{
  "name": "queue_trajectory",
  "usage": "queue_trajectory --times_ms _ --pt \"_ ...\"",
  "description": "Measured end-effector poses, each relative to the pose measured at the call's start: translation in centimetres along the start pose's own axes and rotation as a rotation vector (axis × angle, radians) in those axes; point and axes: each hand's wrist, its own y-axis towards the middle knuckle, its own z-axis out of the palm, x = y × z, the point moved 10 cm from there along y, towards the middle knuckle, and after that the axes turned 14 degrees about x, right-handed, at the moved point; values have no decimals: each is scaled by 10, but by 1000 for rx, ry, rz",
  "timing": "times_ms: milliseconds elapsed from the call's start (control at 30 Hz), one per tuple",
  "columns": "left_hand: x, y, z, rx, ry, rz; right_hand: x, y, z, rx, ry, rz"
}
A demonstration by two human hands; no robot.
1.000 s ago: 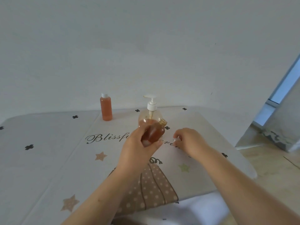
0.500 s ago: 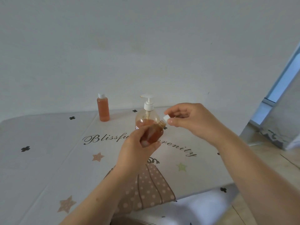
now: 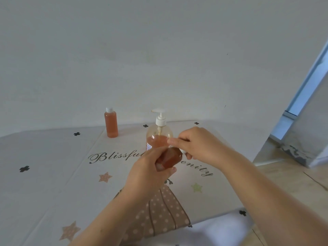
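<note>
My left hand point(image 3: 149, 176) grips a small bottle of amber liquid point(image 3: 170, 158), tilted with its neck pointing to the right, above the table. My right hand point(image 3: 197, 145) closes its fingers round a small white cap point(image 3: 182, 150) at the bottle's neck. Most of the cap is hidden by the fingers. Just behind both hands stands a round pump bottle point(image 3: 158, 137) with a white pump head and orange liquid in its lower half.
A second small orange bottle with a white cap point(image 3: 111, 123) stands at the back left near the wall. The table wears a pale printed cloth point(image 3: 53, 183) with stars and script lettering. Its right edge drops off to a wooden floor point(image 3: 287, 176).
My right hand picked the white cap up off the cloth, raised it to the bottle's neck and now covers the neck with it. The left hand kept the bottle held tilted.
</note>
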Motion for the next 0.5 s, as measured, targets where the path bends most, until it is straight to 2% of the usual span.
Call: queue_trajectory --times_ms 100,233,333,500 --pt "5 0 -3 -17 -2 -16 2 -2 -5 -20 15 -8" --pt "11 2 -9 -42 -23 -22 0 0 3 142 135 -83" --pt "8 3 -9 -26 -35 4 3 -1 7 175 178 -136" --pt "6 2 -6 -14 24 25 -6 -1 12 105 65 30"
